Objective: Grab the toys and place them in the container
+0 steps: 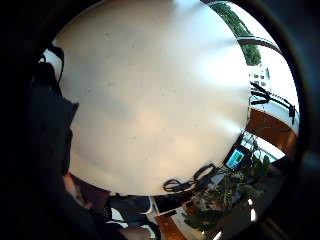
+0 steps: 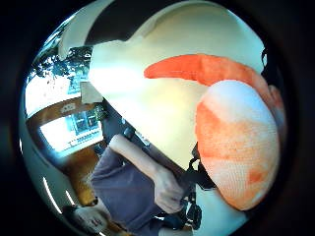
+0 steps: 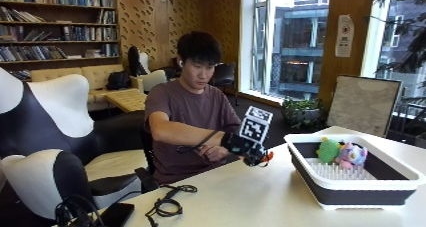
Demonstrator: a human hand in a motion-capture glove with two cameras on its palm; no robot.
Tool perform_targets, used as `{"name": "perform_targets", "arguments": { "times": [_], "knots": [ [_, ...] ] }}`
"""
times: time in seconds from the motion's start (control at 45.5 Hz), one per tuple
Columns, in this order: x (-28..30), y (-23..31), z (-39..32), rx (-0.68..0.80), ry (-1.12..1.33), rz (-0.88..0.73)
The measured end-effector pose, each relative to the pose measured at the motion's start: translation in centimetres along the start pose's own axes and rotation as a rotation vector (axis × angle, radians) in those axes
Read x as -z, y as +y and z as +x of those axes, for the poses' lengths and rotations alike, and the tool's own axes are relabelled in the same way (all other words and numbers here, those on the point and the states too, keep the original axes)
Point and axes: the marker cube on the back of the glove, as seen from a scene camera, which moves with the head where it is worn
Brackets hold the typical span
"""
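A pale worktop (image 3: 266, 197) runs across the front of a library-like room: bookshelves (image 3: 53, 17) line the back wall, tall windows (image 3: 293, 42) look out on other buildings, and black-and-white chairs (image 3: 46, 137) stand at the near side. A yellow sofa (image 3: 100, 79) sits under the shelves, and a potted plant (image 3: 303, 112) stands by the glass. A tangle of black cable (image 3: 166, 204) lies on the worktop's near edge.

A person in a dark purple T-shirt (image 3: 193, 117) sits behind the worktop with both forearms brought together in front of the chest. The gloved right hand (image 3: 249, 152) hangs just above the surface — a bit of orange shows at its tip. The thumb-side palm view makes that clearer: an orange plush toy (image 2: 236, 147) fills much of the view, very close to the palm, with a rounded pale-orange body and a long, brighter orange part that curves away over the worktop toward its far edge. Its long axis runs roughly along the palm. The fingers seem curled round it, holding it clear of the worktop.

The bare hand (image 3: 212, 153) rests just beside the gloved wrist.

Well apart from the hand, toward the window end, stands a container (image 3: 353, 179) — a white-rimmed tub with dark sides. Inside it lie a green plush toy (image 3: 327, 149) and, touching it, a pink and white plush toy (image 3: 351, 156).
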Motion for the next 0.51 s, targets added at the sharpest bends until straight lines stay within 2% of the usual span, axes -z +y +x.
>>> {"name": "perform_targets", "arguments": {
  "times": [0.066,0.286,0.396,0.505],
  "knots": [
    [3.5,0.4,-1.0,-0.048,-0.094,0.049],
    [19.1,-1.1,1.3,-0.164,-0.017,0.234],
    [23.6,-4.1,1.1,-0.214,-0.008,0.263],
    [25.2,-6.9,-0.1,-0.122,0.004,0.266]
  ]
}}
